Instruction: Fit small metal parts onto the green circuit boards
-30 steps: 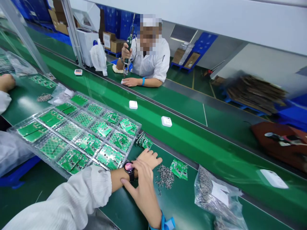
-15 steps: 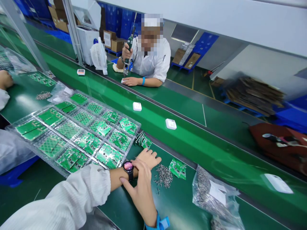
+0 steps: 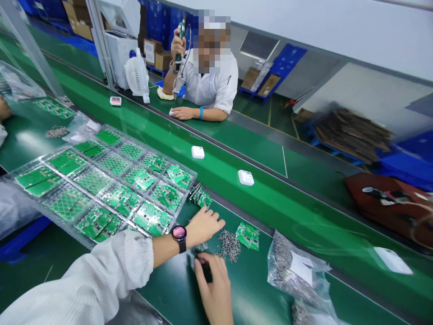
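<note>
Your left hand (image 3: 203, 225) lies flat and open on the dark green bench mat (image 3: 250, 289), grasping nothing. Your right hand (image 3: 214, 284) curls its fingertips (image 3: 199, 262) onto the near edge of the pile of small silver metal screws (image 3: 230, 243); whether they pinch one cannot be told. A loose green circuit board (image 3: 248, 235) lies just beside the pile.

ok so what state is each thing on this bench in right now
metal parts: loose pile on the bench
left hand: open, resting beside the pile
right hand: fingertips down at the pile, grip unclear
single board: flat beside the pile
tray: some pockets hold boards, some empty
board stack: on edge by the tray
bag: lying down, holds parts
</note>
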Available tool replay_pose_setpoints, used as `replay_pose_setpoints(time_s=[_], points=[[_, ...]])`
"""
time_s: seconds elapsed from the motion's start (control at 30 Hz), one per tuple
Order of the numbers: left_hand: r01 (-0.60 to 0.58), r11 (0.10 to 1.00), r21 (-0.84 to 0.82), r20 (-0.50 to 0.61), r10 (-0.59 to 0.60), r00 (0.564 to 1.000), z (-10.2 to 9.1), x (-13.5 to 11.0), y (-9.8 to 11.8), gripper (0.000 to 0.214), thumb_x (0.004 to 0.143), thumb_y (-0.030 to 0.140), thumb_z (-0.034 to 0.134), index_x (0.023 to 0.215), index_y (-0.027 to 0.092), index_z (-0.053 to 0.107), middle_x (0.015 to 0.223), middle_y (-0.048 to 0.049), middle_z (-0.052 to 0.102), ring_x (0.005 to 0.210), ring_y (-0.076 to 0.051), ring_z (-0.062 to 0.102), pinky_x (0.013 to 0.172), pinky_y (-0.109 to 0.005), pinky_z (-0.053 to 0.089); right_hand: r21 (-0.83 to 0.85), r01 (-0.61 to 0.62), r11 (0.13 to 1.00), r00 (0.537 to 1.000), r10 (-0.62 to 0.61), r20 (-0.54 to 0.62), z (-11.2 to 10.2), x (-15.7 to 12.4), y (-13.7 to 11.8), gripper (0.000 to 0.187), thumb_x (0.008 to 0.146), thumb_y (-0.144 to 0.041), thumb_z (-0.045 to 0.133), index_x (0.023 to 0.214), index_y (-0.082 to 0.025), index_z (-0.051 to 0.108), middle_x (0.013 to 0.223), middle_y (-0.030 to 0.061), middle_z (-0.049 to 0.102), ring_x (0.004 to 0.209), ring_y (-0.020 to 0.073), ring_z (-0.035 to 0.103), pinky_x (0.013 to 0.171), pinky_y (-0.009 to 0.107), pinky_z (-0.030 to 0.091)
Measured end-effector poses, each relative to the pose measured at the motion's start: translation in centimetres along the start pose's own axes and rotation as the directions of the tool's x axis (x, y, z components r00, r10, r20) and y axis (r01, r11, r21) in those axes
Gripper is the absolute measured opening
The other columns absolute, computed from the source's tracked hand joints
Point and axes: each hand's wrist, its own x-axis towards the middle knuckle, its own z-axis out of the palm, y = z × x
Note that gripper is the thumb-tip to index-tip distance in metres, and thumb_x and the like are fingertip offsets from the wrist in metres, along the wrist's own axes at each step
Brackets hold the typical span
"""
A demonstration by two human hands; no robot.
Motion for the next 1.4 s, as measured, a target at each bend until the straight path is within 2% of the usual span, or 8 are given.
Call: replay_pose_setpoints(time_s=[0.17, 0.4, 0.73, 0.93, 1.1, 1.17, 1.27, 1.4], points=[[0.012, 1.000, 0.000, 0.006, -0.012, 1.000, 0.4, 0.2, 0.0, 0.019, 0.094, 0.007, 0.057, 0.109, 0.017, 0.063, 0.101, -0.0096, 0.067, 0.096, -0.026, 0.064, 0.084, -0.040, 0.041, -0.162, 0.024, 0.987, 0.994, -0.006, 0.113, 1.2, 0.4, -0.9, 0.018, 0.105, -0.035, 0.051, 0.119, -0.028, 0.061, 0.103, 0.0081, 0.067, 0.088, 0.0293, 0.064, 0.073, 0.040, 0.055], [0.020, 1.000, -0.020, 0.007, -0.020, 1.000, 0.4, 0.2, -0.3, 0.017, 0.097, 0.009, 0.055, 0.108, 0.018, 0.063, 0.099, -0.0087, 0.068, 0.096, -0.025, 0.064, 0.081, -0.039, 0.040, -0.210, 0.093, 0.973, 0.983, -0.057, 0.173, 1.9, 2.2, -0.5, 0.022, 0.102, -0.012, 0.043, 0.110, -0.025, 0.058, 0.099, 0.0085, 0.069, 0.086, 0.0296, 0.065, 0.076, 0.043, 0.054], [0.054, 0.998, -0.040, 0.005, -0.054, 0.999, 0.2, 0.2, -0.5, 0.012, 0.097, 0.013, 0.058, 0.106, 0.019, 0.064, 0.098, -0.0069, 0.069, 0.095, -0.023, 0.065, 0.081, -0.038, 0.039, -0.265, 0.041, 0.963, 0.977, 0.016, 0.211, 1.3, 2.9, -0.6, 0.014, 0.096, -0.012, 0.049, 0.096, -0.024, 0.055, 0.091, 0.0075, 0.066, 0.081, 0.0274, 0.064, 0.068, 0.037, 0.051], [0.055, 0.998, -0.043, 0.001, -0.055, 0.998, 0.4, 0.3, -0.5, 0.015, 0.098, 0.013, 0.057, 0.107, 0.019, 0.066, 0.097, -0.0069, 0.070, 0.096, -0.024, 0.066, 0.081, -0.038, 0.040, -0.043, -0.044, 0.998, 0.987, 0.050, 0.151, 0.2, 3.1, -0.4, 0.017, 0.101, -0.024, 0.048, 0.088, -0.024, 0.059, 0.081, 0.0043, 0.066, 0.074, 0.0239, 0.063, 0.066, 0.034, 0.049], [0.083, 0.995, -0.048, 0.001, -0.083, 0.997, -0.2, 0.4, -0.3, 0.017, 0.101, 0.014, 0.050, 0.105, 0.019, 0.066, 0.096, -0.0070, 0.070, 0.095, -0.024, 0.066, 0.082, -0.038, 0.040, 0.281, -0.177, 0.943, 0.984, 0.163, 0.071, -1.2, 4.0, 1.4, 0.020, 0.098, -0.040, 0.063, 0.103, -0.023, 0.072, 0.096, 0.0072, 0.078, 0.083, 0.0238, 0.073, 0.076, 0.033, 0.057], [0.082, 0.995, -0.050, -0.017, -0.083, 0.996, -0.7, 0.3, -0.2, 0.016, 0.101, 0.015, 0.051, 0.104, 0.019, 0.065, 0.096, -0.0064, 0.069, 0.094, -0.024, 0.065, 0.081, -0.038, 0.041, 0.376, -0.261, 0.889, 0.961, 0.277, 0.010, -1.6, 4.5, 2.7, 0.027, 0.093, -0.046, 0.069, 0.101, -0.021, 0.074, 0.094, 0.0091, 0.079, 0.082, 0.0252, 0.075, 0.073, 0.033, 0.059], [0.065, 0.996, -0.056, -0.055, -0.068, 0.996, -1.4, 0.1, -0.2, 0.012, 0.100, 0.017, 0.054, 0.106, 0.019, 0.064, 0.097, -0.0060, 0.069, 0.096, -0.024, 0.065, 0.080, -0.037, 0.041, 0.472, -0.323, 0.821, 0.904, 0.416, -0.104, -1.7, 5.0, 4.5, 0.035, 0.087, -0.053, 0.074, 0.094, -0.019, 0.072, 0.080, 0.0084, 0.076, 0.067, 0.0235, 0.072, 0.058, 0.031, 0.057], [0.056, 0.993, -0.104, -0.083, -0.064, 0.994, -1.6, 0.0, -0.1, 0.013, 0.100, 0.018, 0.054, 0.107, 0.020, 0.065, 0.098, -0.0047, 0.070, 0.096, -0.023, 0.066, 0.081, -0.037, 0.042, 0.516, -0.290, 0.806, 0.865, 0.452, -0.220, -1.8, 5.2, 5.8, 0.038, 0.082, -0.055, 0.079, 0.090, -0.019, 0.071, 0.080, 0.0074, 0.074, 0.068, 0.0221, 0.070, 0.062, 0.032, 0.058]])
